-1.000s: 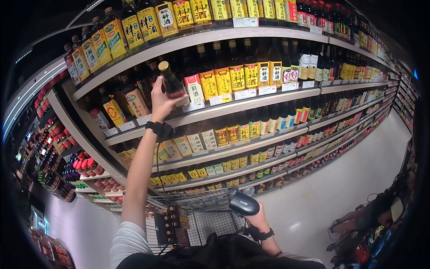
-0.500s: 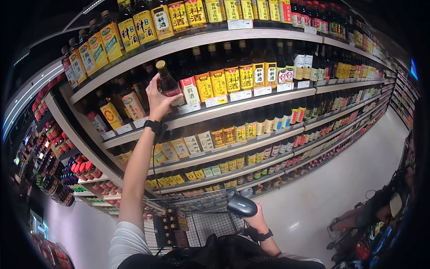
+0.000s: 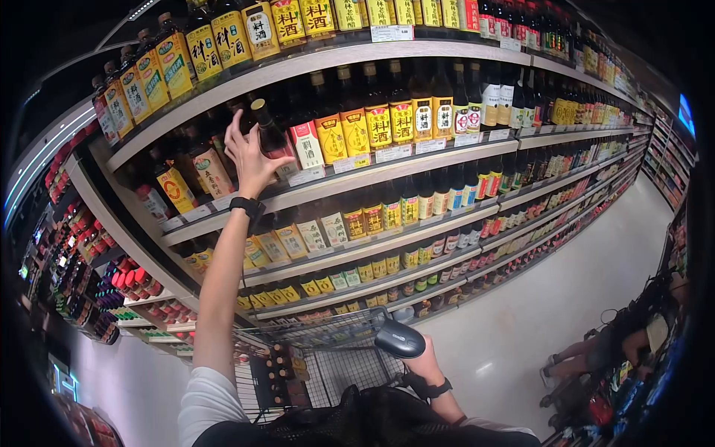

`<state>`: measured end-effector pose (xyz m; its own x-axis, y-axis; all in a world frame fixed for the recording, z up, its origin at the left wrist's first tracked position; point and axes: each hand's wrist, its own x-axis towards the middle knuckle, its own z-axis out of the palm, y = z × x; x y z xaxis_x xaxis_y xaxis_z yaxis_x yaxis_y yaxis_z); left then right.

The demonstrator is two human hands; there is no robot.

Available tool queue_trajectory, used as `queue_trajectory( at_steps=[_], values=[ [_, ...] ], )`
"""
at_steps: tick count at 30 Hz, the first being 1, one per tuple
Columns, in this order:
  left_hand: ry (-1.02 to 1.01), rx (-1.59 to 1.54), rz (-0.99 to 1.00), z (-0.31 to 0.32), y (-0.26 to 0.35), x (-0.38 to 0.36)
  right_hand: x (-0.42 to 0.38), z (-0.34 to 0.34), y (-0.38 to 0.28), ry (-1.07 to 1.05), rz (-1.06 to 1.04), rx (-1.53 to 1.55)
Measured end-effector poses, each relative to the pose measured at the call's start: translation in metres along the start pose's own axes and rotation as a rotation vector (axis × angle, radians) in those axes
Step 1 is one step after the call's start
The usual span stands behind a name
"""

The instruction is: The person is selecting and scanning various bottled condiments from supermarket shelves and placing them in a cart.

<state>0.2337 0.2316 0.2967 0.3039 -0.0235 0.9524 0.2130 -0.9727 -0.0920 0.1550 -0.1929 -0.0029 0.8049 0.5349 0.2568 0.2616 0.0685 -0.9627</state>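
Note:
In the head view my left hand [image 3: 252, 158] reaches up to a shelf with its fingers spread. A dark glass bottle [image 3: 271, 135] with a gold cap stands between its thumb and fingers, slightly tilted in this view; the thumb lies across the front of it. To the bottle's right is a white-and-red labelled bottle [image 3: 306, 144], and to its left a pink-labelled bottle [image 3: 211, 173]. Low in front of me, my right hand [image 3: 426, 363] is wrapped round a black handheld barcode scanner [image 3: 400, 339], its head pointing toward the shelves.
A wire shopping cart [image 3: 350, 376] stands below me, with several dark-capped bottles [image 3: 277, 376] in it. Price tags [image 3: 394, 153] line the shelf edges. To the right, another person [image 3: 596, 356] is in the aisle [image 3: 514, 335].
My left fingers have spread away from the dark bottle, which now sits lower and further back on the shelf. The view has shifted slightly; my right hand still holds the scanner.

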Motion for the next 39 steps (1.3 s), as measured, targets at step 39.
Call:
queue_trajectory(
  at_steps=[39],
  values=[
    [-0.259,0.123,-0.186,0.029,-0.031,0.020,-0.001,0.004,0.000,-0.063,0.061,-0.021]
  ],
)
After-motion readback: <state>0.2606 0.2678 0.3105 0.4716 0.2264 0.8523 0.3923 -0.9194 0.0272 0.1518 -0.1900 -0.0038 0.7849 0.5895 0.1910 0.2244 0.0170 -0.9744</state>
